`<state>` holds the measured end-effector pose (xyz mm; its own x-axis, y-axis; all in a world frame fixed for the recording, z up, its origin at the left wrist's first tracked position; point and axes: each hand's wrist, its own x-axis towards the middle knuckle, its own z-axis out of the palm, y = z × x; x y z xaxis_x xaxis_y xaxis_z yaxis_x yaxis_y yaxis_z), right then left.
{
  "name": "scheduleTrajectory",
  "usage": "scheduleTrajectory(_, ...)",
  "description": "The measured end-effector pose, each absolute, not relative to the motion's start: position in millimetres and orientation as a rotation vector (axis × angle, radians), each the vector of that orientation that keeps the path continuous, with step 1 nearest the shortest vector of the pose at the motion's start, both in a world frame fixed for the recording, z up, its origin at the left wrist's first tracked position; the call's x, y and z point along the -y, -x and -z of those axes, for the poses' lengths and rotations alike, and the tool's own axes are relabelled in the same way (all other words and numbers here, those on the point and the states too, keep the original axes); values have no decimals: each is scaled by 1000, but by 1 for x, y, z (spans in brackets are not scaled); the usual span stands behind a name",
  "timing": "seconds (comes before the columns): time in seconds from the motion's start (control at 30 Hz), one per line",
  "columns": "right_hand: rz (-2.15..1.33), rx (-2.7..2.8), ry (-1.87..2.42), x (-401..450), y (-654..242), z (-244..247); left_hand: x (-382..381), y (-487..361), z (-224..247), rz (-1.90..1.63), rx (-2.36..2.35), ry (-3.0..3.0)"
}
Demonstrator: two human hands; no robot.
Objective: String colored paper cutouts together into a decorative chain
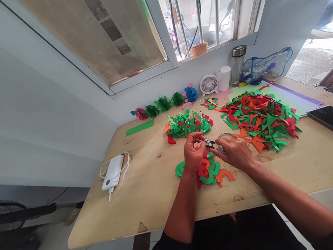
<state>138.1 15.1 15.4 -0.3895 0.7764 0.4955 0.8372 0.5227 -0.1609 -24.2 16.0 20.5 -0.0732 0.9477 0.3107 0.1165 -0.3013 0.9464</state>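
My right hand [235, 152] grips what look like scissors [209, 143], dark at the front and bluish near the fingers. Several small white squares sit on the dark part. At its tip, my left hand [194, 152] is closed, thumb and fingers together; whatever they pinch is too small to make out. Under both hands lies a small pile of curved paper pieces [208, 170] in green, red and orange. Just beyond them, a pile of green paper pieces [188, 123] carries small white squares. A clear ring [228, 134] shows behind my right hand.
A large heap of paper scraps [260, 119] covers the table's right side, near a phone [322, 115]. A white power bank [113, 172] with its cable lies left. Folded paper figures [163, 103], a small fan [209, 84] and a glass bottle [238, 66] line the wall.
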Motion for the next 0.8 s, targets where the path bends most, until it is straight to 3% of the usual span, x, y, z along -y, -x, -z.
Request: scheduleTrajectory(0.8,157,2276,1357,-14,-137,-15,-18,27,-18,-1472,-1197,-1511)
